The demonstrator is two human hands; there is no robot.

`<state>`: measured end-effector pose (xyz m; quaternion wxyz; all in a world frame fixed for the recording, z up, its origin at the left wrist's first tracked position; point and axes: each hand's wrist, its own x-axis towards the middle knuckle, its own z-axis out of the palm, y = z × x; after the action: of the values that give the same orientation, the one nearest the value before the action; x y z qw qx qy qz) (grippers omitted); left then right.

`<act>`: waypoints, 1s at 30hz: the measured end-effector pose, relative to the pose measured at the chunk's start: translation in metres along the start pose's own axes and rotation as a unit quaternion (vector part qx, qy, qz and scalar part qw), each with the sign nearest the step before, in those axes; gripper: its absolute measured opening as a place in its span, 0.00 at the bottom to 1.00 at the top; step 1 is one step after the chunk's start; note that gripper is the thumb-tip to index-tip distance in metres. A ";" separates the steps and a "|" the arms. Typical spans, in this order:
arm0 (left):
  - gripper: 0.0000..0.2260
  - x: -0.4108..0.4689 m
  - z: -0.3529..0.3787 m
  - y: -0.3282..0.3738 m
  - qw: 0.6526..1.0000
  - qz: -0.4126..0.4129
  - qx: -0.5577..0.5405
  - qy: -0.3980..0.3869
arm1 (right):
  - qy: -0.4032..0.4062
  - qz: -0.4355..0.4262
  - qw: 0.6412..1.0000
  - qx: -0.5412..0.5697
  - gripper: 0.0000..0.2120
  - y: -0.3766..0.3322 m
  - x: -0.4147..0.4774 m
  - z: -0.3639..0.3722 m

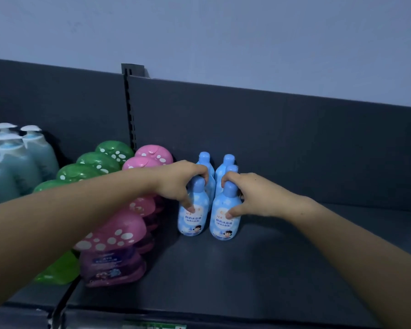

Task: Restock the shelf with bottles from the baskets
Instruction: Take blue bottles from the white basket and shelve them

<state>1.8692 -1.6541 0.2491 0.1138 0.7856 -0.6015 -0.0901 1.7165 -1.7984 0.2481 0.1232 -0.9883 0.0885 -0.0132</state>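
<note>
Bare forearms reach in from both lower corners over a dark grey shelf (235, 269). At far left stand teal pump bottles (17, 162), at least four, then four green dotted-cap bottles (97, 161) in a file. The pink dotted-cap bottles (119, 233) alongside are partly hidden by the arm, their purple labels too blurred to read. The left hand (180, 181) curls its fingers round the neck of the front left blue bottle (192, 222), thumb pressed on the label. The right hand (252, 195) grips the front right blue bottle (223, 226) likewise. Both bottles stand upright on the shelf, side by side, labels reading "鲜奶沐浴液" above a cartoon child. Five blue caps show across the two rows.
</note>
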 end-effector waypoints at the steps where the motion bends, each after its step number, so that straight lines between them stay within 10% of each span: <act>1: 0.23 0.000 0.001 0.000 1.000 -0.001 -0.005 0.001 | -0.001 -0.007 1.000 -0.013 0.24 0.001 0.000 -0.002; 30: 0.22 0.009 0.001 0.010 0.999 -0.027 0.000 -0.024 | 0.028 -0.038 0.998 -0.045 0.20 0.004 -0.004 -0.004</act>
<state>1.8622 -1.6649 0.2509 0.0972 0.7992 -0.5826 -0.1116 1.7117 -1.8023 0.2513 0.0760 -0.9947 0.0551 -0.0412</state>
